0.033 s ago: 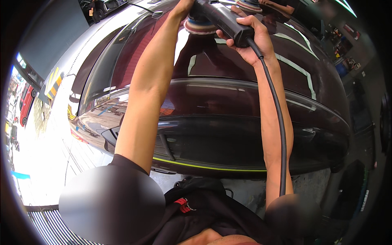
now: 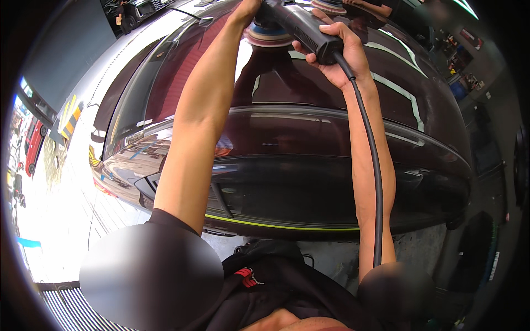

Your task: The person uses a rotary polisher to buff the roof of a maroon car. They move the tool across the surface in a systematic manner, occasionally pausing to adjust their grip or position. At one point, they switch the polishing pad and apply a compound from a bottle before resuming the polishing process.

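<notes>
A black corded car polisher (image 2: pixel 306 32) lies across the top of the view, over a glossy dark maroon car (image 2: pixel 301 83). My right hand (image 2: pixel 348 52) wraps around its rear handle, thumb on top and fingers curled below. The round layered pad (image 2: pixel 269 37) faces down at the paintwork; whether it touches cannot be told. My left hand (image 2: pixel 249 10) is at the polisher's front end, its fingers cut off by the upper edge. From the handle a black power cord (image 2: pixel 374 149) runs back along my right forearm.
A second round pad (image 2: pixel 329 6) and part of an arm (image 2: pixel 375 6) show at the top, possibly a co-worker's or a reflection. A yellow-black striped post (image 2: pixel 70 118) and red car (image 2: pixel 34 146) are left; a floor grate (image 2: pixel 77 309) lies lower left; cluttered shelves (image 2: pixel 461 63) stand right.
The view has shifted slightly, so the background at left sits a little further left. The pad's visible colour bands look different. Both hands keep their places on the polisher.
</notes>
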`<action>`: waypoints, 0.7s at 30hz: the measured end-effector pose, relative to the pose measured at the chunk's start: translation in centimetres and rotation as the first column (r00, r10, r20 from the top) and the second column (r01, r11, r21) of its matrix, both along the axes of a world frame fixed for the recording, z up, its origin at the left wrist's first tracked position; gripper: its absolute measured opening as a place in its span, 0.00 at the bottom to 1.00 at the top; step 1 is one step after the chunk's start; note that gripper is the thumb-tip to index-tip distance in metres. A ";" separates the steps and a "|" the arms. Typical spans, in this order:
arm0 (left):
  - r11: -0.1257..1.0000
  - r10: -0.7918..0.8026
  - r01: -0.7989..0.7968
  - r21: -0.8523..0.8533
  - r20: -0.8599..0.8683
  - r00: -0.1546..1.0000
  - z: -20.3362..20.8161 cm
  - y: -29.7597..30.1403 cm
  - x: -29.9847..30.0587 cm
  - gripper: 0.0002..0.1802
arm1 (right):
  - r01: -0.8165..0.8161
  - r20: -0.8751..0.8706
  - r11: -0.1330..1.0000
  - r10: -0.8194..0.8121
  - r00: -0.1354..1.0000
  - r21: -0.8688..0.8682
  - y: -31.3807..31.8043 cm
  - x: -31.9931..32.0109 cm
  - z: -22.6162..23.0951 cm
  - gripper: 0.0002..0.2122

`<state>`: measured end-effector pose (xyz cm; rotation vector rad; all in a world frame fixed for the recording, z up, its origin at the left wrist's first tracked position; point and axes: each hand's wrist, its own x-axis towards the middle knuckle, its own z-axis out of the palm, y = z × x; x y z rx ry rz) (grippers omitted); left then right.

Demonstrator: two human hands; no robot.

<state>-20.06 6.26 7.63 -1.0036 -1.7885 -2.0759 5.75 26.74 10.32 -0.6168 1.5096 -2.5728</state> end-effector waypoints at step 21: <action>0.994 -0.047 0.042 -0.102 -0.043 0.998 4.3 36.9 3.6 0.23 | 0.141 0.070 0.982 -0.133 0.989 -0.124 27.2 7.5 0.6 0.33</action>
